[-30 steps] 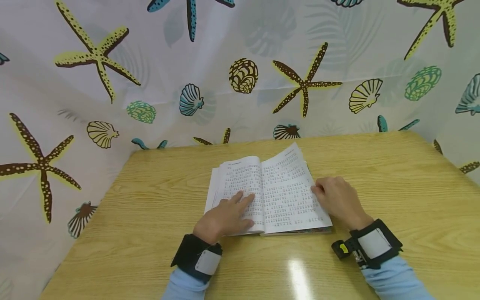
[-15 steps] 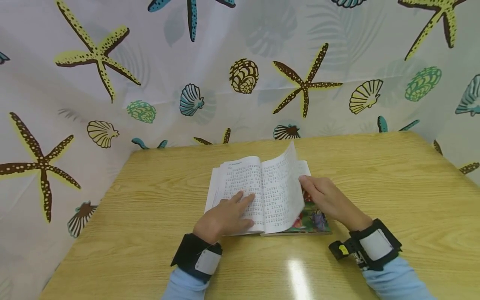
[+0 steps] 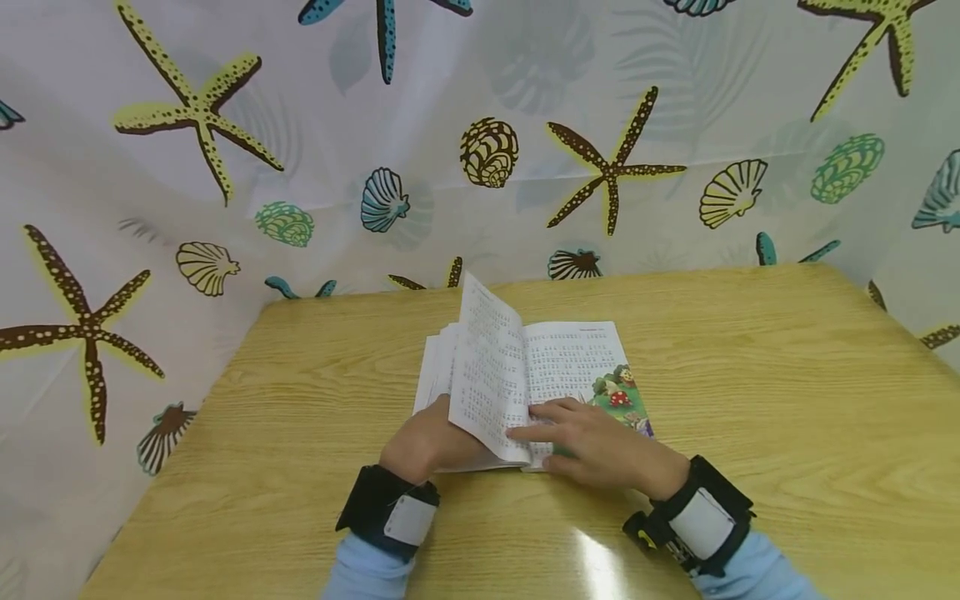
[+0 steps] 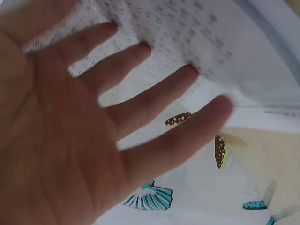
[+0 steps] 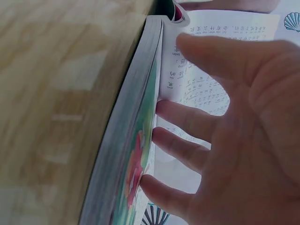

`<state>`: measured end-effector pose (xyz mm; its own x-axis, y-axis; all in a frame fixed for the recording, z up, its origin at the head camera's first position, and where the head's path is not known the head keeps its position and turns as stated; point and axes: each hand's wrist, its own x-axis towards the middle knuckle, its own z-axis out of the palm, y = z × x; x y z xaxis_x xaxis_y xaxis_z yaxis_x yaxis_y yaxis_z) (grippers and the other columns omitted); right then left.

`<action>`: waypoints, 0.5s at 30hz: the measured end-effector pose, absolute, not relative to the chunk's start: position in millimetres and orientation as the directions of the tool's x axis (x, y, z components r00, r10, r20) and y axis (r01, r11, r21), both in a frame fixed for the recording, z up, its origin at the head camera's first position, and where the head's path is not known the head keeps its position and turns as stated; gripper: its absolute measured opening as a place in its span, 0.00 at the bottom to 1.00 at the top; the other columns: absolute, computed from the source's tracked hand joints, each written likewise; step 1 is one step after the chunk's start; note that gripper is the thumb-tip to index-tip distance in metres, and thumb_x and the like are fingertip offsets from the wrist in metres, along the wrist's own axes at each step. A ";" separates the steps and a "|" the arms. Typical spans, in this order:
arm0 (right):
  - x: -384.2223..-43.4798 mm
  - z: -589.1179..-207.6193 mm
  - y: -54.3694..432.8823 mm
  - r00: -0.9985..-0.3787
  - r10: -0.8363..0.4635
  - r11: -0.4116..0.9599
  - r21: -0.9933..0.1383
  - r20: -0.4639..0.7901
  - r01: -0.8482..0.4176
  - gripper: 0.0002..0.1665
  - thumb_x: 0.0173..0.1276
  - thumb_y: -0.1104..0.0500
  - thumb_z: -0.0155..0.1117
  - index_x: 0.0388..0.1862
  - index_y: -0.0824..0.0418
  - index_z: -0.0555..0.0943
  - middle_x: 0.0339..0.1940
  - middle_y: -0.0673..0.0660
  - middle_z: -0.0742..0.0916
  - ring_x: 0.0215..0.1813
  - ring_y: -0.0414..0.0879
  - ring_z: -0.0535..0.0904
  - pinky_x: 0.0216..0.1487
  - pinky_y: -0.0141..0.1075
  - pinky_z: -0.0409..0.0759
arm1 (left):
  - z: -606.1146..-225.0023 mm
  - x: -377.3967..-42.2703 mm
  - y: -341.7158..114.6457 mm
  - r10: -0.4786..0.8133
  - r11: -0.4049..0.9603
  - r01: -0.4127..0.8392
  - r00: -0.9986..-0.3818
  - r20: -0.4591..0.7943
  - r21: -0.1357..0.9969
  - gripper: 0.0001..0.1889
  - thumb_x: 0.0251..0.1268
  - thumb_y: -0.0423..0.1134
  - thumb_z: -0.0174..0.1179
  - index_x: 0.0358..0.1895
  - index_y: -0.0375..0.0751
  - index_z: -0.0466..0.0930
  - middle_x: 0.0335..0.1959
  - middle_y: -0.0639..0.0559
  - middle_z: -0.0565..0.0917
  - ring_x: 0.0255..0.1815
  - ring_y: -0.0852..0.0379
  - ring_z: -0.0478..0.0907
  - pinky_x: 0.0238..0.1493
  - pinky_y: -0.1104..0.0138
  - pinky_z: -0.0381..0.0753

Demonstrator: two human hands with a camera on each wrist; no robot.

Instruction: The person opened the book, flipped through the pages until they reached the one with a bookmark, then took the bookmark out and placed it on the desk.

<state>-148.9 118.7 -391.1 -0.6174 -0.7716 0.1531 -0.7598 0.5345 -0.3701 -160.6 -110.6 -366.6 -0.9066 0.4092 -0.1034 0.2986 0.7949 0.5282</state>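
An open book (image 3: 570,350) lies on the wooden table. One printed page (image 3: 487,362) stands up from the spine, leaning left. My left hand (image 3: 427,442) is on the left side of the book, and this page hides its fingers in the head view. In the left wrist view, the fingers of the left hand (image 4: 75,122) are spread and straight before printed paper. My right hand (image 3: 600,446) lies over the lower right page, its fingertips at the spine and the raised page. Straight, parted fingers of the right hand (image 5: 243,122) also show in the right wrist view.
The table (image 3: 750,367) extends around the book on every side. A white curtain (image 3: 435,142) printed with starfish and shells hangs behind it and at both sides. Each wrist wears a black strap (image 3: 390,512).
The page has swung from the right side over to the left, uncovering a page with a coloured mushroom picture. My right hand has moved left to the spine; my left hand's fingers are now behind the page.
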 end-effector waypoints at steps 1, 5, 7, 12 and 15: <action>-149.0 -391.1 118.7 -0.618 -0.771 0.536 -0.367 0.152 -0.760 0.25 0.72 0.61 0.66 0.67 0.53 0.80 0.66 0.68 0.79 0.66 0.66 0.74 0.61 0.62 0.74 | -365.1 -161.8 -112.0 0.398 0.815 0.320 -0.915 -0.066 0.484 0.20 0.69 0.39 0.64 0.62 0.39 0.79 0.52 0.43 0.83 0.43 0.50 0.80 0.40 0.57 0.81; -149.2 -391.8 118.7 -0.616 -0.773 0.536 -0.360 0.156 -0.764 0.27 0.69 0.64 0.66 0.67 0.54 0.80 0.66 0.68 0.79 0.65 0.65 0.75 0.61 0.61 0.75 | -356.2 -167.2 -114.6 0.354 0.863 0.426 -0.893 0.280 0.269 0.20 0.76 0.37 0.58 0.66 0.35 0.76 0.55 0.39 0.84 0.41 0.45 0.85 0.32 0.56 0.85; -149.1 -392.5 118.8 -0.614 -0.773 0.535 -0.355 0.159 -0.766 0.27 0.69 0.64 0.67 0.67 0.54 0.80 0.65 0.68 0.80 0.65 0.65 0.75 0.61 0.61 0.75 | -351.8 -168.6 -114.4 0.306 0.864 0.448 -0.829 0.468 0.229 0.19 0.78 0.38 0.56 0.65 0.33 0.76 0.56 0.37 0.83 0.47 0.42 0.85 0.37 0.54 0.87; -148.4 -393.5 118.9 -0.603 -0.778 0.533 -0.323 0.176 -0.782 0.28 0.68 0.65 0.67 0.67 0.54 0.80 0.65 0.67 0.80 0.64 0.64 0.76 0.60 0.59 0.76 | -348.9 -168.4 -111.2 0.383 0.802 0.553 -0.768 0.514 0.228 0.18 0.77 0.41 0.58 0.62 0.35 0.79 0.60 0.38 0.82 0.60 0.40 0.79 0.57 0.48 0.80; -147.8 -392.4 118.3 -0.610 -0.775 0.544 -0.316 0.167 -0.777 0.29 0.67 0.66 0.67 0.68 0.54 0.79 0.65 0.67 0.80 0.64 0.64 0.76 0.61 0.60 0.76 | -355.7 -167.1 -108.7 0.535 0.783 0.561 -0.828 0.168 0.270 0.25 0.77 0.44 0.58 0.72 0.41 0.73 0.73 0.39 0.71 0.72 0.36 0.66 0.68 0.44 0.69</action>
